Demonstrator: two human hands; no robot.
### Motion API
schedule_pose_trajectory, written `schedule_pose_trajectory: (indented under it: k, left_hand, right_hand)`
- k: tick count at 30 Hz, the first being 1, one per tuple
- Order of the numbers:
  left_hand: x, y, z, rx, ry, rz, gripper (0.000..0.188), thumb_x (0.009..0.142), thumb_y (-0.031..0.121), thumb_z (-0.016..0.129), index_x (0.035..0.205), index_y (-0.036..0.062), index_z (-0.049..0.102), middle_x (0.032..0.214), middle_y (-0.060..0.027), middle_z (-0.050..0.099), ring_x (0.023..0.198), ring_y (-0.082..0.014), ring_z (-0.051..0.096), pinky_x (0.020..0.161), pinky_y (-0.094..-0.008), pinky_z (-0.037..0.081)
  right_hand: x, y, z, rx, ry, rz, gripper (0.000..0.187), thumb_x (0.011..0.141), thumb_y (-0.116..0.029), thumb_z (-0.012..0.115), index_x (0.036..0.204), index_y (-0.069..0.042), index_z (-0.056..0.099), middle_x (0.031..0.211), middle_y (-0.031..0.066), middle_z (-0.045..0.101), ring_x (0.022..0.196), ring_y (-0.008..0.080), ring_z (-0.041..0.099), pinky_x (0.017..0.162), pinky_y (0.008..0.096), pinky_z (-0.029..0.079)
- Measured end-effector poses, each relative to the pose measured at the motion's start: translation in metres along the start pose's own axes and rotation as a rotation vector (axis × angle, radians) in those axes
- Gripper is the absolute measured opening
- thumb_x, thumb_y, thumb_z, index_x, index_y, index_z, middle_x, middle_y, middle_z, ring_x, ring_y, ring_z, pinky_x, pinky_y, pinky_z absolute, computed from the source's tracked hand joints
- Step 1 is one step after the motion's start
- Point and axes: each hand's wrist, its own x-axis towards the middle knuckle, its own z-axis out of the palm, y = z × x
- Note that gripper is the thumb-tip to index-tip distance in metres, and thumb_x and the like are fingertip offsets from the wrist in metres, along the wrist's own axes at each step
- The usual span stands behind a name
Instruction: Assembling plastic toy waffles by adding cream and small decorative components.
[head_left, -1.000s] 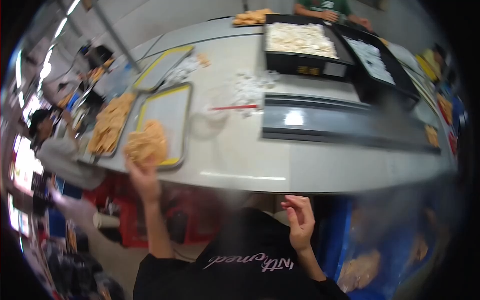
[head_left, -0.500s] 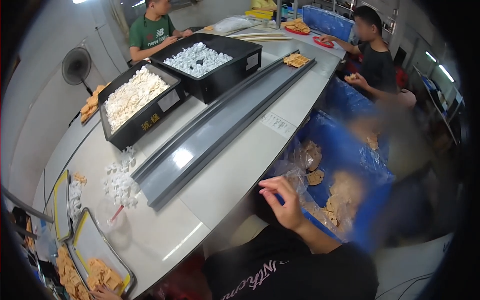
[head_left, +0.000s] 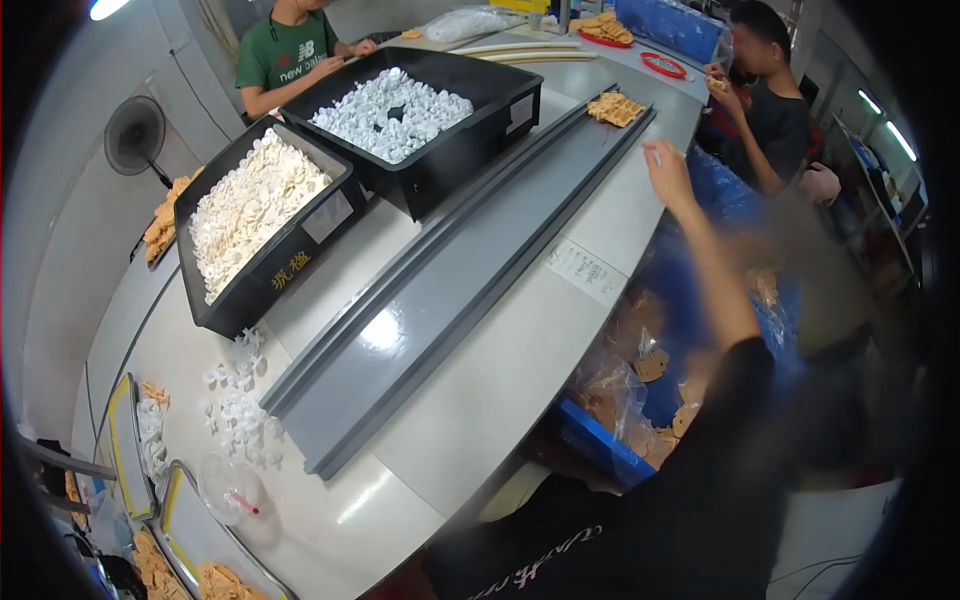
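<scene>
My right hand (head_left: 668,172) is raised at arm's length over the right edge of the grey table (head_left: 500,390). It hovers beside the long grey channel (head_left: 450,290), short of a pile of tan flat pieces (head_left: 615,106) at the channel's far end. The hand is blurred, and a small pale speck shows at its fingers, so its grip is unclear. My left hand is out of the picture. Below my right arm, a blue crate (head_left: 600,450) holds clear bags of tan pieces (head_left: 640,365).
Two black bins stand across the channel, one with white parts (head_left: 392,100), one with cream parts (head_left: 250,205). Loose white parts (head_left: 235,410), a clear cup (head_left: 232,492) and yellow-rimmed trays (head_left: 130,450) lie near left. One person sits at the far side (head_left: 285,50), another at right (head_left: 770,110).
The view has swung to the right. My right hand rose from the blue crate up over the table edge. My left hand, earlier at the tray of tan pieces, has left the picture.
</scene>
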Motion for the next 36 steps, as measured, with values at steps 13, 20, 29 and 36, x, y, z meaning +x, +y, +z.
schedule_pose_trajectory:
  k: [13,20,29,36]
  left_hand:
    - [0.011,-0.153,0.008,-0.146,-0.203,0.047,0.027,0.091,0.020,0.057,0.094,-0.0063,0.061,0.085,-0.0207,0.064,0.072,-0.0242,0.060,0.058,-0.0383,0.053]
    - [-0.013,-0.102,0.006,0.001,-0.185,-0.098,0.030,0.091,0.025,0.055,0.100,-0.0037,0.061,0.092,-0.0215,0.063,0.080,-0.0280,0.059,0.066,-0.0412,0.050]
    - [-0.026,-0.067,0.007,0.122,-0.166,-0.314,0.037,0.091,0.032,0.052,0.108,0.0001,0.060,0.102,-0.0229,0.061,0.092,-0.0337,0.057,0.077,-0.0454,0.046]
    - [-0.021,-0.061,0.010,0.180,-0.142,-0.483,0.043,0.091,0.038,0.050,0.114,0.0031,0.060,0.111,-0.0239,0.059,0.101,-0.0382,0.055,0.085,-0.0487,0.043]
  right_hand:
    - [0.153,0.083,0.141,-0.683,-0.424,0.233,0.033,0.083,-0.009,0.056,0.115,-0.008,0.062,0.132,0.0063,0.047,0.124,0.0293,0.042,0.098,0.0480,0.039]
    - [0.169,0.095,0.143,-0.795,-0.599,0.365,0.033,0.086,-0.013,0.055,0.118,-0.009,0.062,0.136,0.0070,0.044,0.127,0.0316,0.039,0.098,0.0501,0.038]
    - [0.168,0.097,0.140,-0.669,-0.530,0.289,0.025,0.085,-0.013,0.056,0.106,-0.006,0.067,0.126,0.0118,0.054,0.120,0.0358,0.046,0.096,0.0491,0.040]
    - [0.139,0.024,0.127,-0.523,-0.688,0.053,0.016,0.075,-0.016,0.064,0.086,-0.010,0.074,0.096,0.0131,0.069,0.097,0.0363,0.061,0.085,0.0465,0.046]
